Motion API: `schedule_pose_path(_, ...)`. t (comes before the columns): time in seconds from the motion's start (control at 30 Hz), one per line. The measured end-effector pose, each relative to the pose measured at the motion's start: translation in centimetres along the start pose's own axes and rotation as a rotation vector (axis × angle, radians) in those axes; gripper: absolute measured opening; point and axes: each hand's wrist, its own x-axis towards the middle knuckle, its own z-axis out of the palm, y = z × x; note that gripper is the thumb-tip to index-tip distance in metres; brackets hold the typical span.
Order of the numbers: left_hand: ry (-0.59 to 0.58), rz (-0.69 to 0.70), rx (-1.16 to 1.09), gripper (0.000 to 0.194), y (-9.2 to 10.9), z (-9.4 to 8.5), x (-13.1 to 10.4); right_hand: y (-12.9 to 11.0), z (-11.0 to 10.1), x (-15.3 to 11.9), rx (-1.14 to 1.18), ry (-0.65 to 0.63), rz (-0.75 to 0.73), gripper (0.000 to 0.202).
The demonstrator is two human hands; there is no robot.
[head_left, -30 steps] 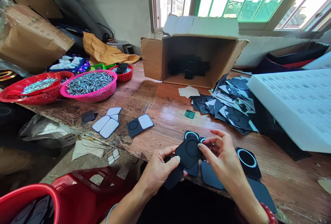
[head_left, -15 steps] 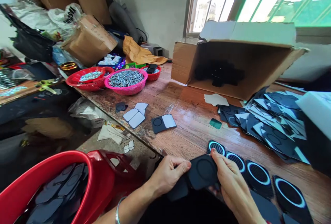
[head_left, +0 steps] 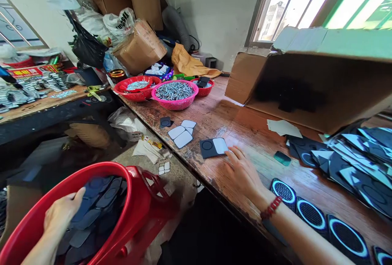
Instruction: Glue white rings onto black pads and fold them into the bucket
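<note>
My left hand (head_left: 63, 212) is inside the red tub (head_left: 130, 191), closed on a dark folded piece (head_left: 92, 187) above a heap of similar black pieces (head_left: 84, 232). My right hand (head_left: 243, 171) reaches over the wooden table, fingers apart, its fingertips at the edge of a black sheet (head_left: 208, 147) with a white rounded panel (head_left: 220, 145). Nothing shows in its grasp. White-panelled sheets (head_left: 180, 135) and a small black piece (head_left: 165, 122) lie farther left. Black pads with pale rings (head_left: 311, 214) form a row beside my right forearm.
A pink basin (head_left: 176, 103) of small metal parts stands between red basins (head_left: 131, 94) at the back. An open cardboard box (head_left: 245, 77) is at the right, behind a pile of black and white sheets (head_left: 358, 167). A green piece (head_left: 282, 158) lies on the table.
My hands have separated: the left moved down into the red tub with the dark piece, and the right let go and reached forward to the white-panelled sheet. The view has turned left.
</note>
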Motion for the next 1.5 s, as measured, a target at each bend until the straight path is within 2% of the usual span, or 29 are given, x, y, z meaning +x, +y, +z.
schedule_pose_path(0.07,0.074,-0.004,0.068,0.045,-1.6,0.4,0.1,-0.2,0.8,1.7,-0.027,-0.030,-0.023,0.037)
schedule_pose_path(0.1,0.126,-0.027,0.080,0.045,-1.8,1.0,0.2,-0.2,1.1,2.4,-0.043,-0.047,-0.036,0.036)
schedule_pose_path(0.17,0.214,-0.039,0.065,0.042,-0.8,2.5,0.4,-0.4,1.6,3.5,-0.071,-0.076,-0.053,0.029)
schedule_pose_path(0.2,0.227,-0.043,0.024,0.040,0.3,3.5,0.4,-0.5,1.7,3.8,-0.085,-0.083,-0.054,0.027)
schedule_pose_path(0.23,0.193,-0.012,-0.034,0.040,1.8,4.5,0.1,-0.6,1.7,3.9,-0.098,-0.083,-0.050,0.025)
schedule_pose_path(0.27,0.051,-0.018,-0.186,0.039,3.6,5.7,-0.5,-0.8,1.7,3.8,-0.111,-0.075,-0.041,0.025)
schedule_pose_path(0.33,-0.341,-0.093,-0.587,0.038,7.7,8.1,-2.3,-1.3,1.3,3.0,-0.130,-0.034,-0.021,0.027)
schedule_pose_path(0.37,-0.483,-0.096,-0.662,0.040,9.7,9.4,-3.4,-1.7,0.9,2.3,-0.135,-0.010,-0.019,0.029)
schedule_pose_path(0.43,-0.707,-0.110,-0.758,0.049,13.4,12.0,-6.0,-2.6,0.1,0.2,-0.135,0.038,-0.037,0.031)
schedule_pose_path(0.5,-1.001,-0.252,-1.009,0.053,16.3,14.3,-8.3,-3.5,-0.9,-2.3,-0.118,0.125,-0.116,0.030)
schedule_pose_path(0.57,-1.137,-0.283,-1.136,0.052,18.2,16.2,-10.1,-4.3,-1.8,-4.7,-0.084,0.201,-0.219,0.031)
schedule_pose_path(0.63,-1.145,-0.279,-1.185,0.051,19.3,17.6,-11.4,-4.8,-2.8,-6.7,-0.016,0.232,-0.264,0.036)
schedule_pose_path(0.73,-1.091,-0.218,-1.143,0.047,20.1,18.8,-13.1,-4.9,-3.9,-8.4,0.129,0.271,-0.165,0.042)
schedule_pose_path(0.9,-1.048,0.069,-0.884,0.036,21.3,19.2,-15.6,-4.2,-5.0,-8.6,0.247,0.431,-0.002,0.026)
schedule_pose_path(1.0,-1.027,0.259,-0.754,0.031,22.1,18.9,-16.8,-3.5,-5.6,-8.8,0.358,0.382,0.095,0.016)
schedule_pose_path(1.1,-1.010,0.380,-0.697,0.027,22.7,18.7,-17.5,-2.9,-6.5,-9.5,0.431,0.318,0.158,0.011)
schedule_pose_path(1.17,-1.059,0.377,-0.686,0.033,23.0,18.7,-17.9,-2.7,-6.9,-10.1,0.367,0.357,0.116,0.011)
schedule_pose_path(1.3,-1.186,0.193,-0.653,0.056,23.7,19.1,-18.3,-2.8,-6.8,-11.2,0.081,0.492,-0.072,0.016)
schedule_pose_path(1.4,-1.177,0.122,-0.600,0.054,24.0,19.5,-18.5,-2.9,-6.3,-12.0,0.003,0.489,-0.198,0.020)
schedule_pose_path(1.5,-1.134,0.148,-0.583,0.051,23.8,20.2,-18.3,-3.2,-6.3,-13.1,0.040,0.436,-0.279,0.022)
